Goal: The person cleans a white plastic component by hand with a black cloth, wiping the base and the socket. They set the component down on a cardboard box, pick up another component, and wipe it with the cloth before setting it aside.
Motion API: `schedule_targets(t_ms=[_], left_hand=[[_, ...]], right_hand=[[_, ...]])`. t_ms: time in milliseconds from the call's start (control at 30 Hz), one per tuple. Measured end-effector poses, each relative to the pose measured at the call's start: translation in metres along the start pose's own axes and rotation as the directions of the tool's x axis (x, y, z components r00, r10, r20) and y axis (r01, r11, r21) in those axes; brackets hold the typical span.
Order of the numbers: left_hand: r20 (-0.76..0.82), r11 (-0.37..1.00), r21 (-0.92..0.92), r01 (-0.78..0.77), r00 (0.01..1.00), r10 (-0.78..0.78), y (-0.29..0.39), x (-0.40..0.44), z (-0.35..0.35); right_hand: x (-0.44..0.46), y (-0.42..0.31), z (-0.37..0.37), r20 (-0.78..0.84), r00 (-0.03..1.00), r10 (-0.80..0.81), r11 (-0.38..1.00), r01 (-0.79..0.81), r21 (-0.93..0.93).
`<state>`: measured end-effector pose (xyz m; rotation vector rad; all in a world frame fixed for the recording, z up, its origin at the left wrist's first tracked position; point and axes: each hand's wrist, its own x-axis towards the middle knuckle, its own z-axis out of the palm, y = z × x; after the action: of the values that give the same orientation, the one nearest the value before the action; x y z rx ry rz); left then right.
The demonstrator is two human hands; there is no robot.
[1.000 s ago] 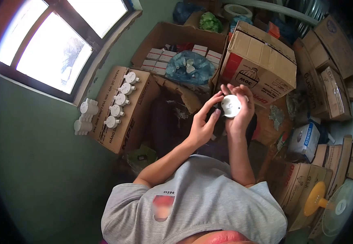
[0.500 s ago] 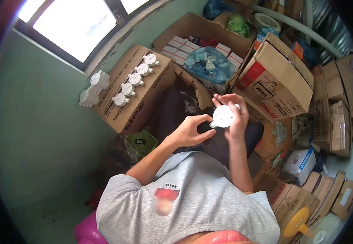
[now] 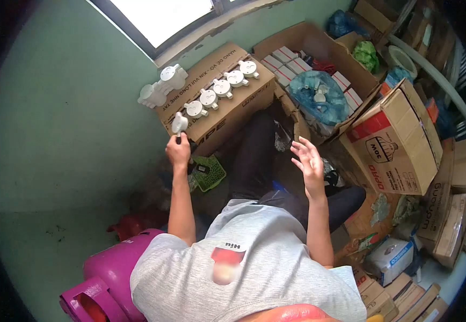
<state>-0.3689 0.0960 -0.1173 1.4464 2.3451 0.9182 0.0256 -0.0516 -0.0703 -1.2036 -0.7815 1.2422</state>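
My left hand (image 3: 178, 152) is closed on a round white conduit junction box (image 3: 180, 122), held tilted at the near left corner of a cardboard carton (image 3: 233, 121). Beyond it, several similar white junction boxes (image 3: 221, 88) stand in a row along the carton's top. More white junction boxes (image 3: 172, 76) are stacked at the carton's back edge, against the wall. My right hand (image 3: 309, 163) is raised over my lap, fingers spread, with nothing in it.
An open carton (image 3: 346, 48) holds small white boxes and a blue plastic bag (image 3: 319, 95) of white fittings. A lamp carton (image 3: 388, 142) stands to the right. A green basket (image 3: 210, 174) sits below the near carton; a pink gas cylinder (image 3: 117, 268) is at my left.
Both hands were together at a junction box over my lap. My left hand has carried it left to the carton; my right hand has let go and opened. The view has shifted.
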Motion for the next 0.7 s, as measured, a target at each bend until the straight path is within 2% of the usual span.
schedule_targets(t_ms=[67,100,133,233,367,400,467,533,600,667,700], left_hand=[[-0.070,0.998,0.059,-0.008,0.997,0.012,-0.011,0.019,0.002],[-0.016,0.995,0.076,0.059,0.998,-0.058,-0.008,0.026,0.002],[-0.014,0.995,0.076,0.058,0.998,-0.057,-0.005,0.029,0.005],[0.153,0.984,0.174,-0.043,0.988,0.016,0.010,0.030,0.008],[0.155,0.975,0.222,0.030,0.986,-0.066,0.048,0.020,-0.020],[0.153,0.975,0.220,0.027,0.986,-0.061,0.062,0.016,-0.027],[0.205,0.995,0.038,-0.090,0.976,0.080,0.085,0.004,-0.036],[0.424,0.941,-0.255,-0.223,0.849,0.316,0.133,-0.027,-0.050],[0.561,0.760,-0.601,-0.247,0.547,0.621,0.163,-0.051,-0.054],[0.634,0.667,-0.745,0.007,0.320,0.704,0.182,-0.062,-0.057],[0.451,0.524,-0.815,-0.249,0.297,0.842,0.188,-0.042,-0.054]], right_hand=[[-0.001,0.001,-0.003,-0.011,1.000,0.004,1.000,-0.004,-0.008],[-0.002,-0.001,-0.004,-0.008,1.000,0.001,1.000,-0.001,-0.023],[-0.004,-0.002,-0.005,-0.007,1.000,-0.002,0.999,0.001,-0.040],[-0.009,-0.009,-0.004,-0.028,1.000,-0.004,1.000,0.005,0.027],[-0.011,-0.010,-0.006,-0.059,0.998,-0.021,0.999,0.023,0.032],[-0.011,-0.008,-0.007,-0.061,0.998,-0.010,0.999,0.012,0.029],[-0.008,-0.002,-0.006,-0.063,0.998,0.002,1.000,-0.001,0.026],[-0.003,0.006,0.001,0.023,0.995,0.100,0.993,-0.101,0.066],[0.003,0.014,0.014,0.190,0.970,0.153,0.971,-0.183,0.152],[0.005,0.011,0.036,0.258,0.935,0.244,0.856,-0.332,0.395],[0.007,0.015,0.035,0.259,0.935,0.244,0.857,-0.333,0.394]])
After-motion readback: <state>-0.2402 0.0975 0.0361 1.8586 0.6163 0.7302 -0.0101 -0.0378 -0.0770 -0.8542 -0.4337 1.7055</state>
